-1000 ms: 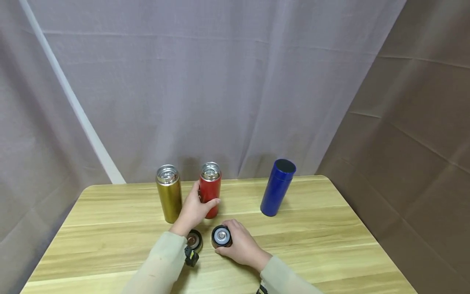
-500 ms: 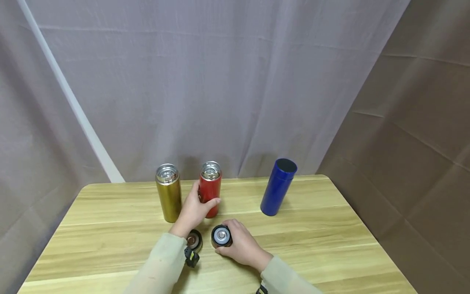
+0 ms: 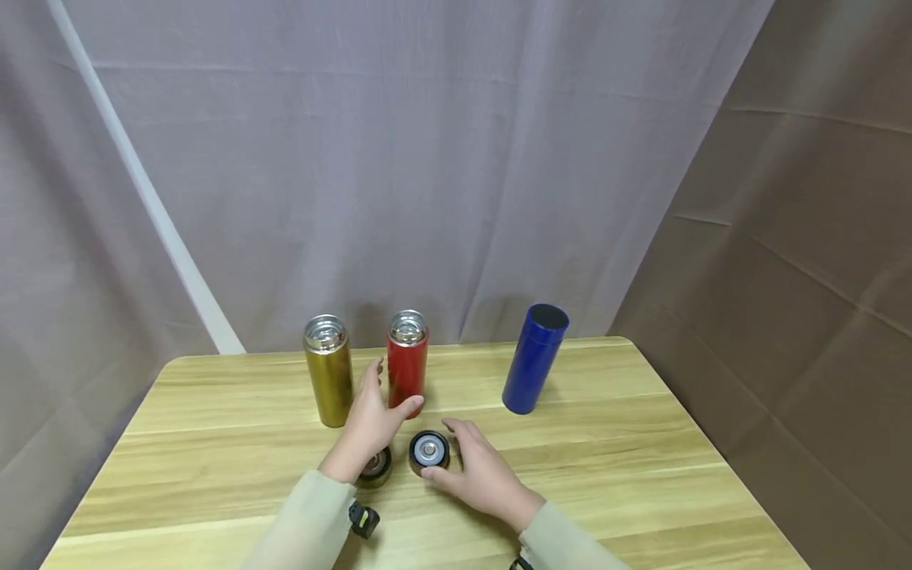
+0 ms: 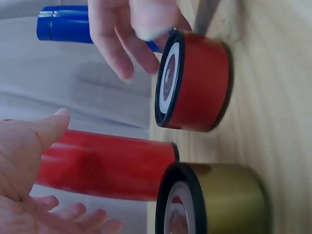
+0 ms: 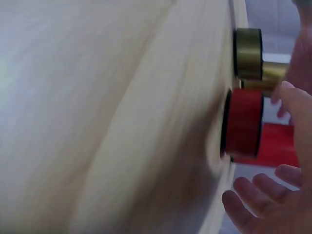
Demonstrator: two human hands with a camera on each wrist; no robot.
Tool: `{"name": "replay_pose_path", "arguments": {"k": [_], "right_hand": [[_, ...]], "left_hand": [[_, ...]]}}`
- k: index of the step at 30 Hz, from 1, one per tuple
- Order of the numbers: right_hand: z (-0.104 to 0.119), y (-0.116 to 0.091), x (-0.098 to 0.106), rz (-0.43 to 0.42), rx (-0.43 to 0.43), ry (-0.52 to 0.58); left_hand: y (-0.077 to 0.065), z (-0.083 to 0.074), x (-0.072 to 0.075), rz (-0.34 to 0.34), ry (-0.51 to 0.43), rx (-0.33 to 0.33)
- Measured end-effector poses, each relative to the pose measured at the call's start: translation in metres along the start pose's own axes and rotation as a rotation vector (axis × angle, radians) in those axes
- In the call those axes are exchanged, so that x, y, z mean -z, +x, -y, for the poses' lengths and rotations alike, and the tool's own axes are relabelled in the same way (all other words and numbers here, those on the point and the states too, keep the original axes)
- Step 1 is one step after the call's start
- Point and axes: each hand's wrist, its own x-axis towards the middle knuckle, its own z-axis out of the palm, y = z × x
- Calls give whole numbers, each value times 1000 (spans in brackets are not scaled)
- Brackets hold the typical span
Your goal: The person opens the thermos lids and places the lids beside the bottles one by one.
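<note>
The red bottle [image 3: 407, 368] stands upright and uncapped near the back of the table [image 3: 641, 443], and its red lid [image 3: 430, 453] lies inside-up in front of it. Both have just been let go: the left hand [image 3: 370, 419] has loosened from around the bottle, its grip now spread wide and holding nothing, the thumb near the bottle's lower side. The right hand [image 3: 484, 475] has likewise parted its fingers from the lid; its grip is spread and empty, though whether the thumb tip brushes the lid I cannot tell. So the bottle and lid seem to stand free on their own, the uncapping apparently done. A gold lid [image 3: 376, 473], also inside-up, sits partly behind the left wrist, and the uncapped gold bottle [image 3: 331, 388] stands left of the red one. Farther right is a blue bottle [image 3: 533, 364], its dark top on. A grey curtain [image 3: 427, 182] hangs behind.
</note>
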Motion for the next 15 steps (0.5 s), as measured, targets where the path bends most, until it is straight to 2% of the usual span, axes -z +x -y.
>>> {"name": "replay_pose_path", "arguments": {"k": [3,9,15], "right_hand": [[-6,-7,14,-29,-19,13],[-14,-13,39,-136,-46,25],[-18,-15,55,-217,-65,44]], "left_hand": [[-12,0,5,2,15,-2],[-30,0,11,8,13,-68],[-41,0,5,17,10,-91]]}}
